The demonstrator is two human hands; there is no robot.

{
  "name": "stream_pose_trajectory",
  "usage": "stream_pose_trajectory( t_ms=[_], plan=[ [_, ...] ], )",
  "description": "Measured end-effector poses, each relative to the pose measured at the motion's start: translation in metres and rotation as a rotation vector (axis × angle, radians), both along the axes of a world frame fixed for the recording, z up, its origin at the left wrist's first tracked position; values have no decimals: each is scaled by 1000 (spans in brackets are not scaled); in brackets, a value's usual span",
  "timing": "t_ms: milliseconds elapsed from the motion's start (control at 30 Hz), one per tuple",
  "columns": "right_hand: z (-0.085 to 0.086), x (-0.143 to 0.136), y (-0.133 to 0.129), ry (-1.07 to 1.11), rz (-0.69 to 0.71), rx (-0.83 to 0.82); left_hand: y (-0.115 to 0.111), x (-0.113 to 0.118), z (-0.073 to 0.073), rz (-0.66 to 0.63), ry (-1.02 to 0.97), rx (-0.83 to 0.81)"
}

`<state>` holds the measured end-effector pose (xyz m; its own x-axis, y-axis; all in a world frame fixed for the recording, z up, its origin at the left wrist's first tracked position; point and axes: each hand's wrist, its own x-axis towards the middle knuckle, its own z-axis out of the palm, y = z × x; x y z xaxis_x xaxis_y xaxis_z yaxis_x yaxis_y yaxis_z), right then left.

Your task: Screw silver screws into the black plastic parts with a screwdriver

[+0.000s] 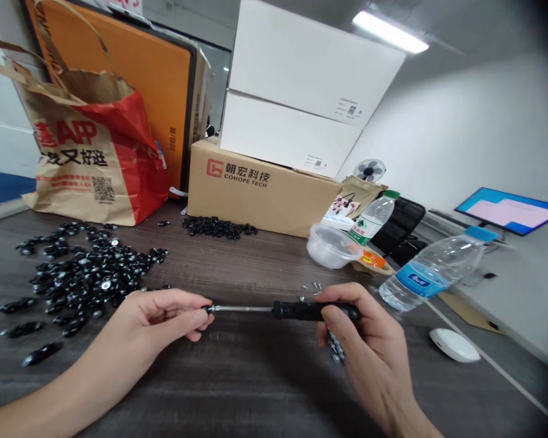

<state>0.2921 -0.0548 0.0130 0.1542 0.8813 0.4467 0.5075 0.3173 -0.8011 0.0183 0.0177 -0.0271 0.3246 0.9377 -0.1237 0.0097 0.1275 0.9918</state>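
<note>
Dark table [237, 389], black parts [84, 274], screws [335, 349], paper bag [91, 152]

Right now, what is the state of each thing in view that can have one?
Left hand: pinching a black part
Right hand: gripping the screwdriver
Screwdriver: held, tip at black part
Other black parts: heaped loose
Front bottle: capped
Rear bottle: capped
Paper bag: top open
White boxes: stacked
Monitor: on
Ceiling light: lit
Fan: unclear if running

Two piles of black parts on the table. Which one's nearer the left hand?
The larger, spread-out pile, in front of the paper bag and just beside the left hand. The smaller pile sits farther back, by the brown box.
</note>
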Motion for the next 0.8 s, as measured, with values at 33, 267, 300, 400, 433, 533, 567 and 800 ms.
stream_pose_trajectory(
  t_ms=[33,267,300,400,433,533,567,800],
  plan=[
    [0,0,1,51,52,-36,0,-1,0,12,27,28],
    [-1,1,11,220,194,-181,-1,-5,0,56,172,195],
    [-1,1,12,201,181,-183,-2,-6,0,59,179,209],
    [-3,2,13,234,203,-195,-2,-5,3,72,201,243],
    [-3,2,13,263,214,-206,-2,-4,4,77,206,254],
    [-5,1,13,249,175,-224,-2,-4,7,90,217,279],
    [-5,1,14,228,153,-224,-2,-4,7,92,216,283],
    [-3,0,14,257,157,-269,-2,-5,9,108,216,295]
  ],
)
